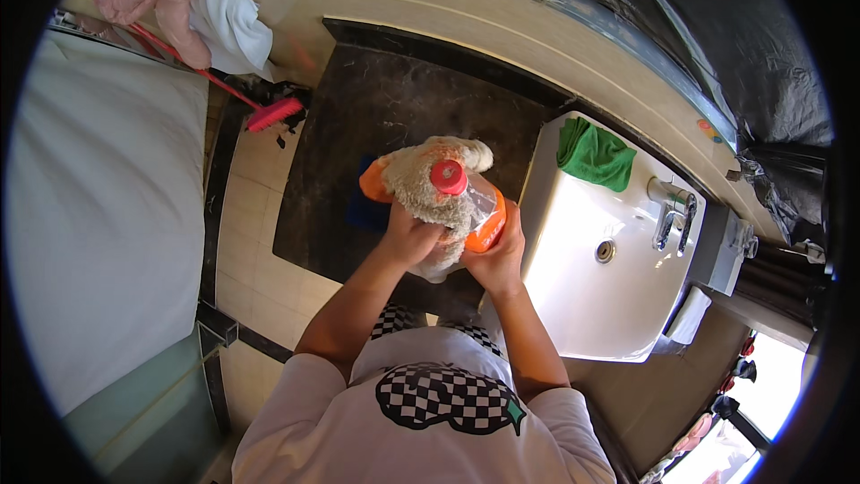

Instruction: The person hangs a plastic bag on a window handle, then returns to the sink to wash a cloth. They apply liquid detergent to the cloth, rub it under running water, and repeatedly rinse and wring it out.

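Observation:
My right hand [502, 250] grips a clear plastic bottle [485, 215] of orange liquid with a red screw cap [449, 177]. The bottle is upright, its cap towards me. Against its left side, my left hand [415, 236] holds a shaggy, cream-coloured cloth [423, 171] with orange stains, which wraps partly round the bottle below the cap. An orange part [375, 179] pokes out at the cloth's left end; what it belongs to is unclear. Both hands are above a dark stone countertop [396, 94]. Partly hidden behind the cloth, something flat and blue [365, 212] rests on the counter.
Right of the counter is a white washbasin [571, 302] with a chrome tap [672, 215] and a folded green cloth [594, 153] on its rim. A red broom [275, 113] leans at the left. Beside it stands a white-covered surface [114, 215]. Black plastic sheeting [739, 33] hangs upper right.

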Motion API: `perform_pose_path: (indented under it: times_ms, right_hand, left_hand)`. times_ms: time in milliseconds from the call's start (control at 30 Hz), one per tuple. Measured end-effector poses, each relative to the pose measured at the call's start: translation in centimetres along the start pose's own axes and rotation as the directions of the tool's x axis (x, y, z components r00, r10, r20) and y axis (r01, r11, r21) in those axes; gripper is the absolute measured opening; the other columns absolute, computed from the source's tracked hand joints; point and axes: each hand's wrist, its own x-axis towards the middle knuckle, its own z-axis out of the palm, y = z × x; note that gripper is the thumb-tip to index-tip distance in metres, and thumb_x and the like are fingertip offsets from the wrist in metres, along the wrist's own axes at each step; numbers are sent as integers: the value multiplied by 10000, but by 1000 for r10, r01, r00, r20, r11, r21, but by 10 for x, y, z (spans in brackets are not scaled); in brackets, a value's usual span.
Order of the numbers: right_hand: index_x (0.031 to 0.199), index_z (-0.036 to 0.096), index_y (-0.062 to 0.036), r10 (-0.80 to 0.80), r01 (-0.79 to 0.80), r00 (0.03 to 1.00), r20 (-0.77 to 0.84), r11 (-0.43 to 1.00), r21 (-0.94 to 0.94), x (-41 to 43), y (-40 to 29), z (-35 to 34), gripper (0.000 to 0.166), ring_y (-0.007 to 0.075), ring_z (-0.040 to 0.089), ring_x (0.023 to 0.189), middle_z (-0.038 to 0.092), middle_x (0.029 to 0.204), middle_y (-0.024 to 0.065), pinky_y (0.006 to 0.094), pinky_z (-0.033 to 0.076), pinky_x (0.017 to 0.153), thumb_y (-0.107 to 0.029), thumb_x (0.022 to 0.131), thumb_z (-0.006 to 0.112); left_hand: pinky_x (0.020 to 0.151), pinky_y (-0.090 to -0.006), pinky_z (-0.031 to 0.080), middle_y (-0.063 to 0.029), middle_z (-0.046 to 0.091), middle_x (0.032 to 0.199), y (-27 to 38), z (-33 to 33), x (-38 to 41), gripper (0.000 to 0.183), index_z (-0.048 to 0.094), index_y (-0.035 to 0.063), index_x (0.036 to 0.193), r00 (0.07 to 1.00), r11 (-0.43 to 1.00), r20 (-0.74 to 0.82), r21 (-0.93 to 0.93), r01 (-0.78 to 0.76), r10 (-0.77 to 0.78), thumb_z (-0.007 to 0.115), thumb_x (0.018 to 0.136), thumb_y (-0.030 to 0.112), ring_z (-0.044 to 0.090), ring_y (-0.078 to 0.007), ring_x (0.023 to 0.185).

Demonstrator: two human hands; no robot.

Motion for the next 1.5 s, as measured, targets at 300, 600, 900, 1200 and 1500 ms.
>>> perform_pose_path:
  times_ms: [300, 600, 900, 1200, 1500]
  right_hand:
    - [1225, 478, -24, -16, -578, 557, 830, 711, 401, 7, 0, -44, 860, 150, 505, 1044, 558, 1147, 41, 305, 384, 938, -41, 449, 849]
    - [1130, 522, 8, 138, -331, 763, 631, 923, 198, 1, -31, -45, 731, 162, 562, 948, 604, 1035, 79, 301, 430, 872, -93, 481, 844]
    - [1102, 464, 34, -314, 247, 947, -72, 851, -463, -28, -47, -4, 581, 369, 554, 831, 560, 926, 187, 399, 459, 743, -60, 590, 722]
    - [1083, 512, -7, -108, 109, 929, 355, 994, 17, -7, -57, -39, 653, 245, 584, 846, 592, 947, 114, 336, 456, 781, -77, 502, 801]
    - [1153, 514, 1, -21, -530, 536, 844, 770, 356, -5, -24, -53, 790, 138, 530, 967, 586, 1054, 50, 284, 406, 887, -89, 443, 848]
  left_hand:
    - [934, -304, 396, -71, 537, 1185, 16, -33, 0, 834, 386, 10, 1290, 772, 791, 455, -206, 577, -444, 815, 583, 118, 499, -137, 1062]
    - [878, -297, 429, -63, 573, 1092, 50, -22, -6, 677, 474, 20, 1187, 927, 922, 269, -215, 323, -262, 780, 588, 103, 539, -127, 981]
    - [865, -282, 429, -82, 546, 1091, 64, 28, -27, 363, 474, -12, 1162, 972, 999, -236, 40, 23, -13, 476, 800, -42, 528, -136, 994]
    - [896, -310, 430, -87, 552, 1128, 46, -12, -29, 572, 487, 13, 1160, 992, 940, -43, -329, 95, -115, 754, 655, 35, 528, -145, 1032]
    - [926, -311, 408, -94, 532, 1195, 65, -3, -29, 555, 451, 17, 1242, 952, 941, 250, -242, 237, -176, 686, 780, 215, 513, -153, 1061]
